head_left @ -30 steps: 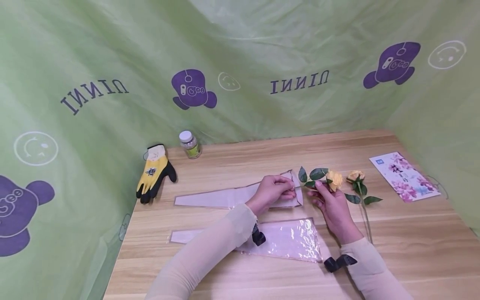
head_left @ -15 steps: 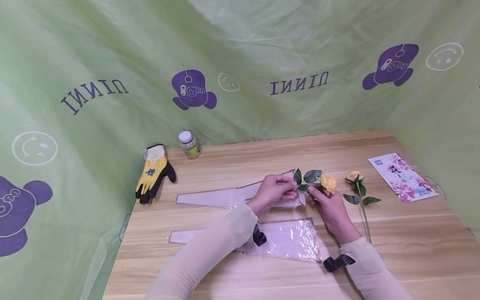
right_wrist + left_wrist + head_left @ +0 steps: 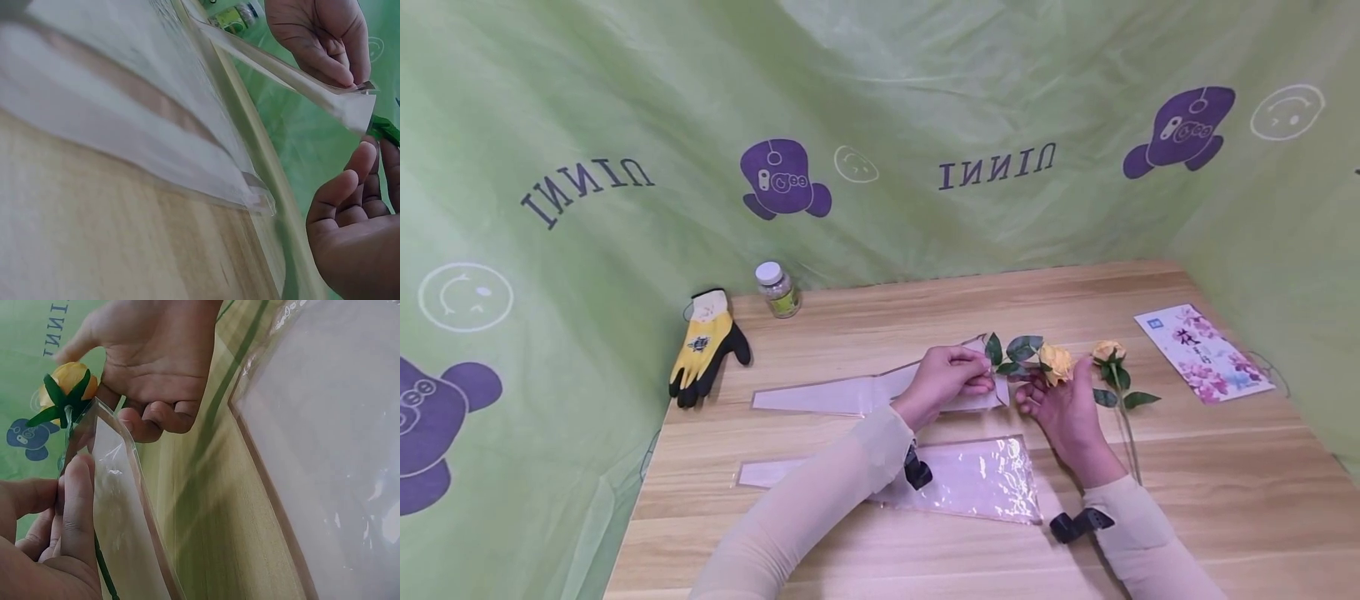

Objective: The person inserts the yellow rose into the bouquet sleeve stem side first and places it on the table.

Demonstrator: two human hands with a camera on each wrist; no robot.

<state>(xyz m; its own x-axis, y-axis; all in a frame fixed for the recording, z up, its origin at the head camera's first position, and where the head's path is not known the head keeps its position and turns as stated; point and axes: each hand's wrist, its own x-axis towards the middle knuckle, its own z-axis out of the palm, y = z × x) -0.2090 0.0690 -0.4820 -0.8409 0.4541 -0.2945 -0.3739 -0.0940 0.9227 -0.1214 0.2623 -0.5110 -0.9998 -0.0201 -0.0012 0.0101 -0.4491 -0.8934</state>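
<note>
In the head view, my left hand (image 3: 946, 377) pinches the mouth of a long clear, white-lined flower sleeve (image 3: 812, 397) together with the stem of a yellow rose (image 3: 1056, 365). The left wrist view shows the green stem (image 3: 105, 569) running down inside the sleeve (image 3: 130, 487), with the bloom (image 3: 70, 378) outside its mouth. My right hand (image 3: 1075, 417) is beside the bloom, palm up, thumb raised away and fingers loosely bent near the sleeve's edge. Whether those fingertips touch the leaves, I cannot tell.
A second sleeve (image 3: 958, 483) lies flat nearer me. Another yellow rose (image 3: 1108, 354) lies to the right, beside a floral-printed packet (image 3: 1204, 354). Farther left are a yellow-and-black glove (image 3: 706, 350) and a white-capped jar (image 3: 778, 292). Green cloth (image 3: 880, 83) hangs behind the table.
The held rose has moved left, deeper into the sleeve. My right thumb and fingers have let go of it and opened beside the bloom. My left hand keeps its pinch.
</note>
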